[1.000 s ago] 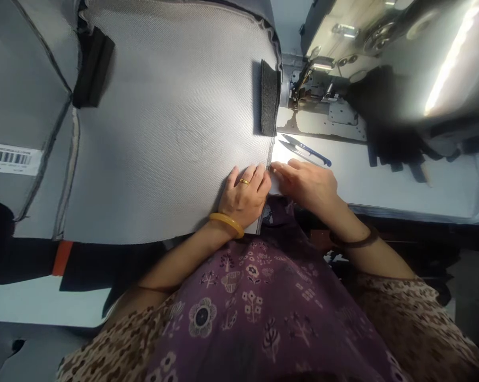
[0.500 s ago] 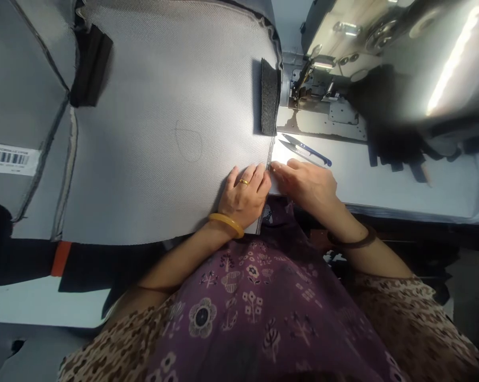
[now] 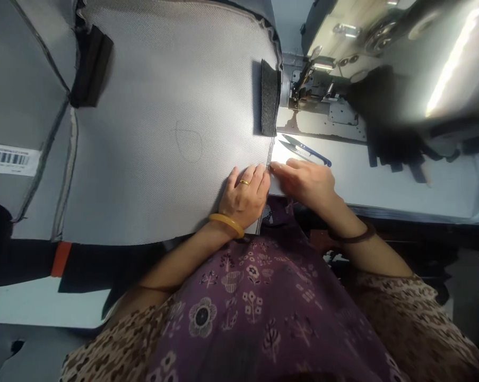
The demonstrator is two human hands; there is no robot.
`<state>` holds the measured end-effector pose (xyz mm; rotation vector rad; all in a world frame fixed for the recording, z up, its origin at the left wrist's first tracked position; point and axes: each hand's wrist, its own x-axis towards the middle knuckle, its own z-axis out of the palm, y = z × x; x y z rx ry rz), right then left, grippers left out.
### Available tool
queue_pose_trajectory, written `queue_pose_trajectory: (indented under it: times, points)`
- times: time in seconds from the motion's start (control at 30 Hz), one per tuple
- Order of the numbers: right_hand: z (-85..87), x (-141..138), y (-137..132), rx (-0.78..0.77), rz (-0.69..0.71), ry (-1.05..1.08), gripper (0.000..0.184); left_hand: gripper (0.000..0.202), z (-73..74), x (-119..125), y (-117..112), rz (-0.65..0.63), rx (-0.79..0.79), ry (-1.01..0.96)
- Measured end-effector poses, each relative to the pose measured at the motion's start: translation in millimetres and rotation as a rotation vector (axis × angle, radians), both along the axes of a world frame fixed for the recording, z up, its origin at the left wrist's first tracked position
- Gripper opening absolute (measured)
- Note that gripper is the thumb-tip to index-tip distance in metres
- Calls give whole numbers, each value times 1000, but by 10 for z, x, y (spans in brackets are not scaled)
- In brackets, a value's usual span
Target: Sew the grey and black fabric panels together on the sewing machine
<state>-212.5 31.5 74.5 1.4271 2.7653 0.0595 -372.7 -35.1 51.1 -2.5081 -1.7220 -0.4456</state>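
A large grey mesh fabric panel (image 3: pixel 151 175) with stitched edges lies spread in front of me. My left hand (image 3: pixel 245 195) rests flat on it, fingers extended toward its right seam. At that same seam, my right hand (image 3: pixel 305 178) has its fingers curled in, with the thumb and index tips pinching the fabric edge; the undersides of those fingertips are hidden. Blue-handled thread snips (image 3: pixel 305 150) lie just beyond my right hand. Higher on the seam, a dark hook-and-loop strip (image 3: pixel 268 98) is attached, and another black strip (image 3: pixel 92 66) sits at the panel's left.
A sewing machine (image 3: pixel 330 58) stands at the upper right, its needle area beside the panel. Dark cloth (image 3: pixel 390 116) hangs by the machine over the white tabletop (image 3: pixel 414 185). A barcode label (image 3: pixel 10 158) is on the fabric at far left.
Very little differs. My right hand has shifted slightly left along with its wrist, still at the seam; my left hand stays in place.
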Motion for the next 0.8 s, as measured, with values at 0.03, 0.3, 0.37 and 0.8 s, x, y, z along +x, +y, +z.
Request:
queue_pose_trajectory:
  times: [0.03, 0.3, 0.37, 0.8]
  points:
    - [-27, 12, 7, 7, 2, 18, 30, 39, 2, -1, 0, 0, -2, -3]
    - [-162, 65, 40, 32, 15, 165, 32, 43, 30, -14, 4, -2, -57, -16]
    - [-168, 76, 49, 25, 14, 192, 33, 44, 31, -11, 7, 0, -83, -30]
    - [-79, -2, 24, -80, -71, 365, 33, 41, 19, -26, 26, -11, -82, -33]
